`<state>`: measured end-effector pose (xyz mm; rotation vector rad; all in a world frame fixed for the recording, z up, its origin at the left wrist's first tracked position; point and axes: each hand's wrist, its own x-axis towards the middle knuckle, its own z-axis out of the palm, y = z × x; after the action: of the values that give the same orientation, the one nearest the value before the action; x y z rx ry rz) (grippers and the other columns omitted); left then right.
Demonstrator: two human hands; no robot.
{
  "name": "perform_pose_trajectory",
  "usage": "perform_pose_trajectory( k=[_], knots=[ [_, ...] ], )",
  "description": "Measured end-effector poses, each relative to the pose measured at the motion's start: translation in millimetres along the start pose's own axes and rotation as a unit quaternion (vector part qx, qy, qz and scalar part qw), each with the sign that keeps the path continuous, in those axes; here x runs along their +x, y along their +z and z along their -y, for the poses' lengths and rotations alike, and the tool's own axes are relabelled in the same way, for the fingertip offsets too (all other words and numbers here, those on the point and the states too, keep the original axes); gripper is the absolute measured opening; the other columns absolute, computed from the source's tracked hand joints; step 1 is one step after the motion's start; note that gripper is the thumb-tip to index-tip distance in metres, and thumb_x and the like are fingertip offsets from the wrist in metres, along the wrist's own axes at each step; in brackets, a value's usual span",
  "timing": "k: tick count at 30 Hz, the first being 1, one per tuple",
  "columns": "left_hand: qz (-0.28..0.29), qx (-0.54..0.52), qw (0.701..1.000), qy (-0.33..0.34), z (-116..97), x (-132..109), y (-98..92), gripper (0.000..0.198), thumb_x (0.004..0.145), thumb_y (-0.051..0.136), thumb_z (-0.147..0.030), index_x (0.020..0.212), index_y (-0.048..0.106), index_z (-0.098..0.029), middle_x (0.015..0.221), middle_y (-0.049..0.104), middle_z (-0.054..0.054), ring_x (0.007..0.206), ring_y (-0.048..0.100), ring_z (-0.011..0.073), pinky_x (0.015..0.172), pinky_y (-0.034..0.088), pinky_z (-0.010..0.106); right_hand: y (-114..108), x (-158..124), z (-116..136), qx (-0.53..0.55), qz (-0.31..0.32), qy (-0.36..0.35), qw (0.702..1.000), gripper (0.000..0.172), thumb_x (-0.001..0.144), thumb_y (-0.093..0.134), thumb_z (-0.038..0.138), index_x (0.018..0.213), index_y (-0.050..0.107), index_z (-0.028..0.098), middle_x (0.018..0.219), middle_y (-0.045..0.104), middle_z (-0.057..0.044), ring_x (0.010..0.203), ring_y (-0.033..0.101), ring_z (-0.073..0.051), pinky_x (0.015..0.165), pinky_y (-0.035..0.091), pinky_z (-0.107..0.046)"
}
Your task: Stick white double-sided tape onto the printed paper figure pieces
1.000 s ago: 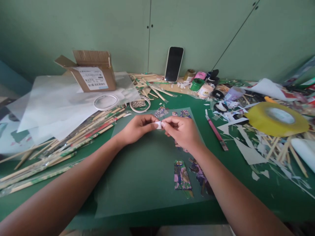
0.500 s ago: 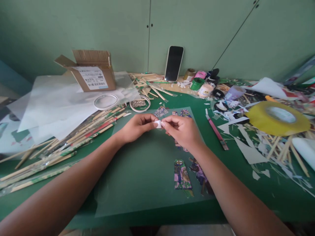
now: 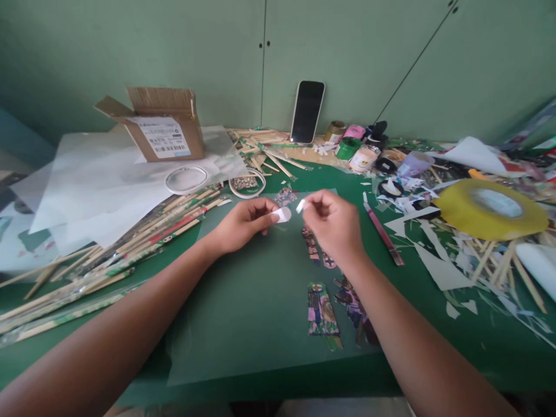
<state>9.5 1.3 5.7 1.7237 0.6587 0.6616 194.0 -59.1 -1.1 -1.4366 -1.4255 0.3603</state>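
Between thumb and fingers, my left hand (image 3: 248,225) pinches a small white paper piece (image 3: 284,215) with a rounded end. My right hand (image 3: 333,223) is closed on a smaller white scrap (image 3: 300,205), a short gap away from the other piece. Both hands hover over a translucent sheet (image 3: 243,313) on the green tabletop. Painted cut-outs lie on that sheet: a purple and green one (image 3: 322,310) in front, a darker one (image 3: 351,301) partly behind my right forearm, and others below my right hand. A speckled silvery piece (image 3: 285,197) lies just beyond my left fingertips.
An open cardboard box (image 3: 167,136) stands back left above bundled wooden sticks (image 3: 143,243). A phone (image 3: 307,112) leans on the wall beside paint jars (image 3: 364,157). To the right lie a craft knife (image 3: 382,231), a yellow tape roll (image 3: 452,208) and paper scraps (image 3: 441,266).
My hands have moved apart. The right hand has shifted right and slightly up with the white scrap, while my left stays put, showing more of its white piece.
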Motion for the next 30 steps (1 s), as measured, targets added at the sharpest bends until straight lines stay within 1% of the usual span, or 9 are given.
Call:
perform_pose_trajectory(
  k=[4, 6, 8, 10, 12, 15, 17, 21, 30],
  knots=[
    [-0.025, -0.031, 0.999, -0.026, 2.6, 0.1, 1.2, 0.026, 0.086, 0.059, -0.043, 0.089, 0.053, -0.017, 0.066, 0.060, -0.002, 0.046, 0.048, 0.0071, 0.047, 0.037, 0.021, -15.1, 13.2, -17.8, 0.014, -0.126, 0.044, 0.991, 0.011, 0.086, 0.047, 0.024, 0.075, 0.050, 0.023, 0.055, 0.050, 0.004, 0.046, 0.050, -0.012, 0.047, 0.040, -0.027],
    [-0.031, -0.021, 0.999, -0.025, 3.3, -0.2, 1.6, 0.023, 0.088, 0.057, -0.040, 0.092, 0.054, -0.017, 0.063, 0.058, -0.003, 0.045, 0.045, 0.0066, 0.046, 0.036, 0.020, -20.1, 17.3, -25.1, -0.005, -0.172, 0.041, 0.984, 0.006, 0.084, 0.048, 0.020, 0.087, 0.053, 0.022, 0.066, 0.054, 0.001, 0.050, 0.051, -0.012, 0.049, 0.043, -0.028],
    [-0.019, 0.006, 1.000, -0.016, 3.5, -0.8, 2.0, 0.021, 0.088, 0.057, -0.037, 0.091, 0.056, -0.016, 0.067, 0.059, -0.002, 0.048, 0.046, 0.0061, 0.049, 0.037, 0.020, -20.7, 17.4, -25.7, -0.056, -0.187, 0.008, 0.981, 0.022, 0.079, 0.052, 0.017, 0.100, 0.057, 0.022, 0.086, 0.061, -0.005, 0.063, 0.056, -0.015, 0.058, 0.047, -0.031],
    [0.006, 0.031, 0.999, -0.019, 3.7, -1.6, 2.7, 0.019, 0.088, 0.057, -0.035, 0.092, 0.057, -0.016, 0.072, 0.063, 0.000, 0.052, 0.047, 0.0062, 0.051, 0.038, 0.020, -17.3, 13.7, -18.9, -0.075, -0.143, -0.032, 0.986, 0.026, 0.079, 0.054, 0.019, 0.103, 0.062, 0.021, 0.103, 0.062, -0.009, 0.077, 0.060, -0.017, 0.065, 0.049, -0.033],
    [0.031, 0.039, 0.998, -0.031, 4.3, -2.5, 4.3, 0.020, 0.088, 0.057, -0.035, 0.095, 0.055, -0.016, 0.072, 0.067, 0.001, 0.053, 0.049, 0.0070, 0.051, 0.039, 0.019, -11.6, 7.8, -8.3, -0.034, -0.039, -0.060, 0.997, 0.020, 0.085, 0.053, 0.025, 0.099, 0.066, 0.021, 0.103, 0.065, -0.008, 0.082, 0.062, -0.017, 0.068, 0.049, -0.031],
    [0.043, 0.037, 0.997, -0.049, 4.9, -3.3, 7.5, 0.022, 0.084, 0.062, -0.035, 0.091, 0.052, -0.017, 0.073, 0.071, 0.003, 0.057, 0.054, 0.0086, 0.053, 0.042, 0.019, -3.3, -0.3, 4.2, -0.004, 0.115, -0.067, 0.991, 0.018, 0.086, 0.059, 0.035, 0.084, 0.069, 0.020, 0.083, 0.069, -0.004, 0.074, 0.062, -0.016, 0.067, 0.047, -0.028],
    [0.023, 0.038, 0.997, -0.060, 3.9, -3.2, 9.2, 0.022, 0.081, 0.066, -0.035, 0.083, 0.054, -0.016, 0.073, 0.072, 0.004, 0.058, 0.057, 0.0092, 0.054, 0.044, 0.020, -0.3, -3.1, 7.3, -0.026, 0.160, -0.033, 0.986, 0.024, 0.085, 0.062, 0.039, 0.073, 0.068, 0.019, 0.066, 0.065, -0.001, 0.061, 0.056, -0.013, 0.058, 0.041, -0.026],
    [-0.032, 0.037, 0.996, -0.076, -1.1, -2.2, 9.0, 0.023, 0.075, 0.070, -0.035, 0.077, 0.062, -0.013, 0.069, 0.068, 0.003, 0.055, 0.055, 0.0084, 0.052, 0.043, 0.019, -0.1, -2.9, 8.6, -0.028, 0.175, 0.007, 0.984, 0.031, 0.087, 0.059, 0.042, 0.069, 0.067, 0.017, 0.053, 0.056, 0.002, 0.049, 0.045, -0.010, 0.048, 0.030, -0.025],
    [-0.107, 0.027, 0.992, -0.056, 1.1, -1.2, 5.0, 0.024, 0.074, 0.067, -0.035, 0.082, 0.070, -0.012, 0.059, 0.059, -0.002, 0.052, 0.046, 0.0077, 0.051, 0.035, 0.021, 4.2, -3.7, 8.3, 0.020, 0.162, 0.041, 0.986, 0.019, 0.083, 0.058, 0.031, 0.076, 0.070, 0.018, 0.067, 0.069, -0.002, 0.057, 0.057, -0.013, 0.052, 0.039, -0.024]
  ],
)
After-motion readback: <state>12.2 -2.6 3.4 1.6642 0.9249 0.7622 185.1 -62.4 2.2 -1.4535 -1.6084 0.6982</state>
